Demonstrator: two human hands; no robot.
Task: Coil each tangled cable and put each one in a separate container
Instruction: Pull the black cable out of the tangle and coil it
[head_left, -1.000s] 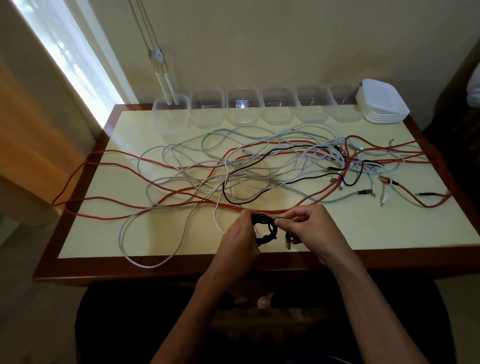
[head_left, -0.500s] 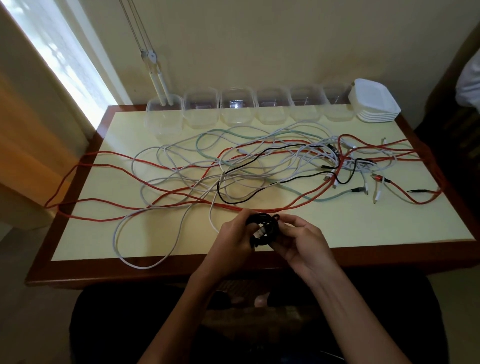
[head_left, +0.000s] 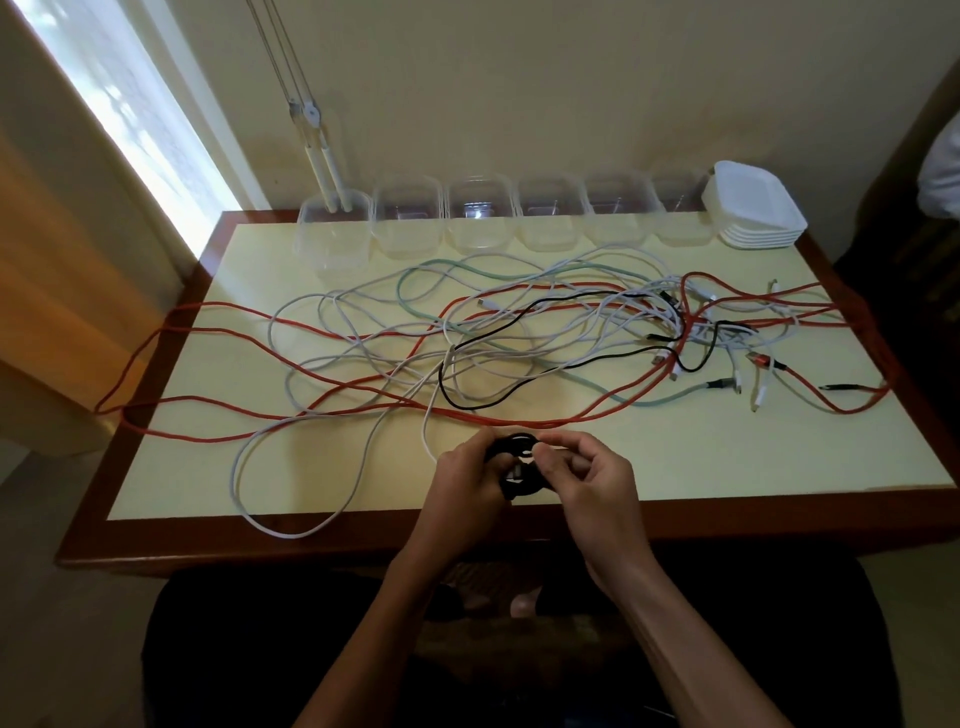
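A small black cable coil (head_left: 514, 470) sits between my two hands near the table's front edge. My left hand (head_left: 465, 480) grips its left side, and my right hand (head_left: 587, 480) pinches its upper right part. Behind them a tangle spreads over the table: long red cables (head_left: 218, 434), white cables (head_left: 291, 527), a pale green cable (head_left: 654, 402) and another black cable (head_left: 467, 402). A row of several clear containers (head_left: 408, 221) lines the back edge.
A stack of white lids (head_left: 756, 213) stands at the back right corner. Red cable loops hang over the table's left edge (head_left: 130, 374). Blind cords with white handles (head_left: 324, 166) dangle into the leftmost container. My dark lap is under the front edge.
The loose end of the black coil, held out to the right a second ago, is now drawn in against the coil. Both hands have closed together around it.
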